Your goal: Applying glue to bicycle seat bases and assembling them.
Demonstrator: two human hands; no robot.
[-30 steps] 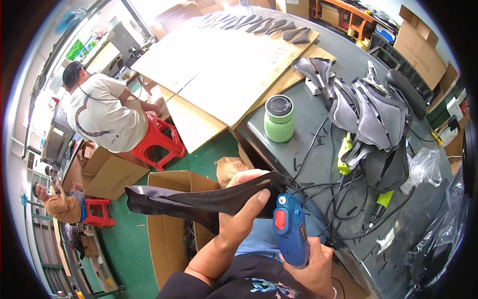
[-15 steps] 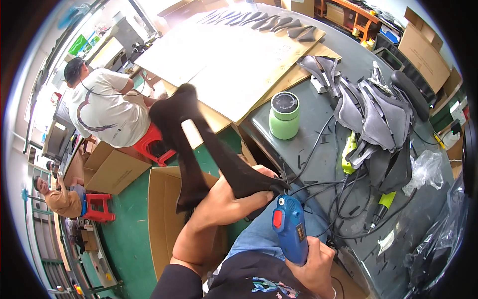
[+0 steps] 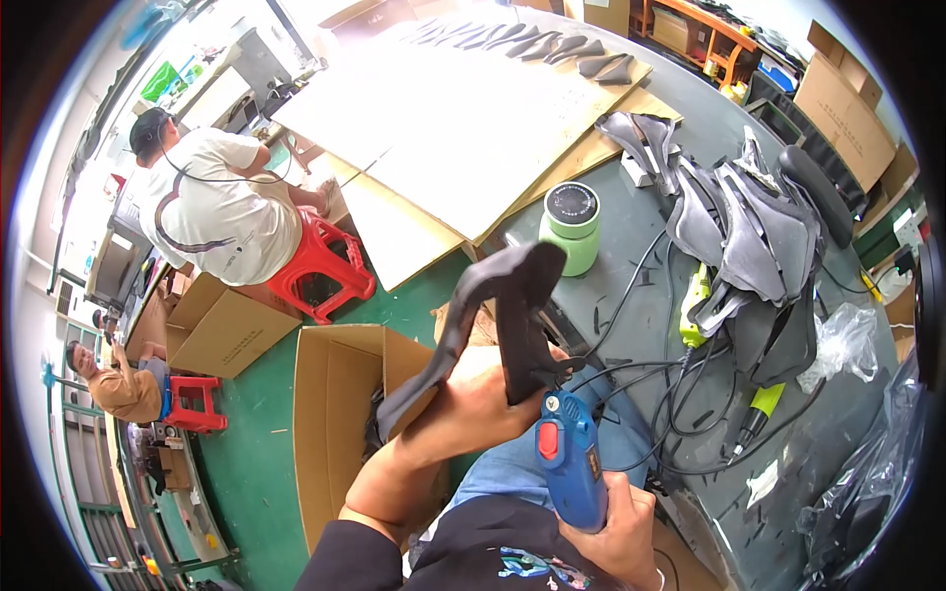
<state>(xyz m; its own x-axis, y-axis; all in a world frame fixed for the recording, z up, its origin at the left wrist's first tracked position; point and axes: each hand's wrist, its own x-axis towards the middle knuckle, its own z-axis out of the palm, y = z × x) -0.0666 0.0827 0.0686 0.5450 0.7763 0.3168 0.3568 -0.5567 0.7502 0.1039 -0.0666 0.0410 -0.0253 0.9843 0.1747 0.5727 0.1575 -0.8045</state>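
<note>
My left hand (image 3: 471,406) is closed around a black saddle-shaped piece (image 3: 527,330) with a long slot down its middle, holding it tilted up over my lap. Its fingertips are partly hidden behind the piece. In my right hand (image 3: 619,532) is a pair of blue electric scissors (image 3: 574,471) with a red switch, gripped by the lower body. The dark head of the scissors points away from me and meets the piece's lower right edge; whether the blades are closed on it I cannot tell.
Grey saddle-shaped pieces (image 3: 754,231) are heaped on the grey table (image 3: 631,305) at right, near cables, yellow-green tools (image 3: 757,419) and a green bottle (image 3: 572,231). Dark pieces line the far edge of a board (image 3: 414,138). An open carton (image 3: 330,424) stands left; two people sit beyond.
My left hand has turned the black piece, swinging its far end right and toward me. The scissors have barely shifted. The seated person in white has leaned left, uncovering more of the red stool.
</note>
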